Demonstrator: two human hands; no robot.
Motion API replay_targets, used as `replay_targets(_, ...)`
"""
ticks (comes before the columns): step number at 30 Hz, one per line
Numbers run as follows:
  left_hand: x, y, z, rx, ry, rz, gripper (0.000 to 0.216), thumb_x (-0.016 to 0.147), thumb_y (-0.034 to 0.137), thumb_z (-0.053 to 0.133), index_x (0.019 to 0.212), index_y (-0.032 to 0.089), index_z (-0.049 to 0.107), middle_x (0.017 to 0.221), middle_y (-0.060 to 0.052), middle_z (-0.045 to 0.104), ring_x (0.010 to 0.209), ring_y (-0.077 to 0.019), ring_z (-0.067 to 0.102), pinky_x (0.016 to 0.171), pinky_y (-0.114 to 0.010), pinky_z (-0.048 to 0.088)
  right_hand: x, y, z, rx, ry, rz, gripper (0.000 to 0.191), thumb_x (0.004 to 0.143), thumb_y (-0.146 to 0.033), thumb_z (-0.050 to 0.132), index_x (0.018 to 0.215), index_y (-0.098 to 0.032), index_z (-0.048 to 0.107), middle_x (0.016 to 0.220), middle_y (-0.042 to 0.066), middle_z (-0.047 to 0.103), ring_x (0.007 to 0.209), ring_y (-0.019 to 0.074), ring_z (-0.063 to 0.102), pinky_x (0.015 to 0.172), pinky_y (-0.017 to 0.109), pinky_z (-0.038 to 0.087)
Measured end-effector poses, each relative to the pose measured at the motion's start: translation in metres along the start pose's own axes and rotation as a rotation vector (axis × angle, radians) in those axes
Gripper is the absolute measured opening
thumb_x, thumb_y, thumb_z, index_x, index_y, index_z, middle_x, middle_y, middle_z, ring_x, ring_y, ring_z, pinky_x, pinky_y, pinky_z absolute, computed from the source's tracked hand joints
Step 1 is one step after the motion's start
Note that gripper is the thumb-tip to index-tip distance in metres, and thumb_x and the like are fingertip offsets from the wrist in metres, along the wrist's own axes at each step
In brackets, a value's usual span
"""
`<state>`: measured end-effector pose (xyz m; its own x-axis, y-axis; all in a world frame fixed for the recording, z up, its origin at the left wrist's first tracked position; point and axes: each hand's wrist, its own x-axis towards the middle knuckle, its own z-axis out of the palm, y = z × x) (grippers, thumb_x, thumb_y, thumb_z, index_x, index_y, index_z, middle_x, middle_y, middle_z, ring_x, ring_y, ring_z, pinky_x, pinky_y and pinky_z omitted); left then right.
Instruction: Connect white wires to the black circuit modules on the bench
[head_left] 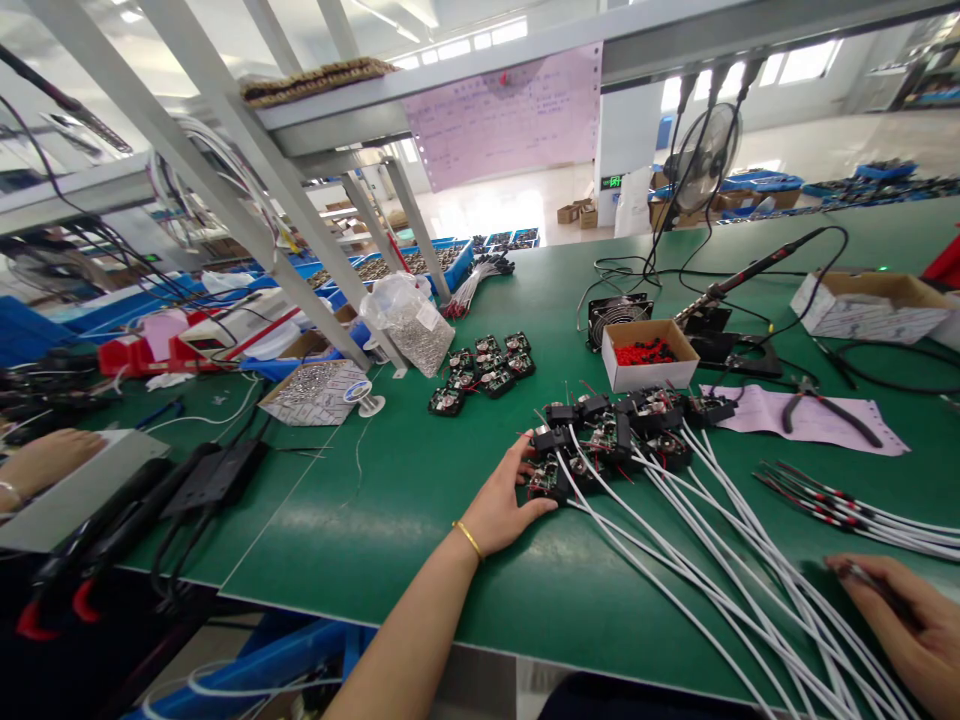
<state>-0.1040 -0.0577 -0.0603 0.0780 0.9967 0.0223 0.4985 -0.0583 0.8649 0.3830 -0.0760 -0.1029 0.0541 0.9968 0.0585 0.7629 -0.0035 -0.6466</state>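
Note:
My left hand (504, 502) has its thumb and fingers around a small black circuit-board module (547, 480) at the left end of a cluster. The other modules of that cluster (611, 437) lie close together on the green bench, with white cables (675, 540) running from them toward the lower right. At the right edge, my right hand (904, 625) is closed round a thin, dark object, partly hidden by the fingers. Just above it lies a bundle of white cables with stripped red and black wire ends (832, 505).
Behind the cluster stand a box of red parts (649, 355), a small fan (619, 312) and a soldering iron (757, 270). Pliers (832, 410) lie on pink paper. More modules (484, 370), a solder spool (365, 398) and a bag of metal parts (416, 330) sit left. Another person's arm (45, 465) shows far left.

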Motion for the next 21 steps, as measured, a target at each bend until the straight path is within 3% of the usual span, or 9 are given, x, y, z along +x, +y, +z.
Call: replay_targets(21,-0.001,-0.002,-0.001,0.003,-0.011,0.004,0.105,0.084,0.031,0.085,0.17,0.022,0.027,0.152,-0.019,0.058,0.12,-0.0303,0.067,0.112,-0.053,0.053,-0.002,-0.01,-0.002,0.009,0.006,-0.014,0.024,0.093,-0.051,0.06,0.095,-0.035,0.078,0.093,0.005,0.083,0.078,0.0355,0.081,0.07,0.04,0.067)
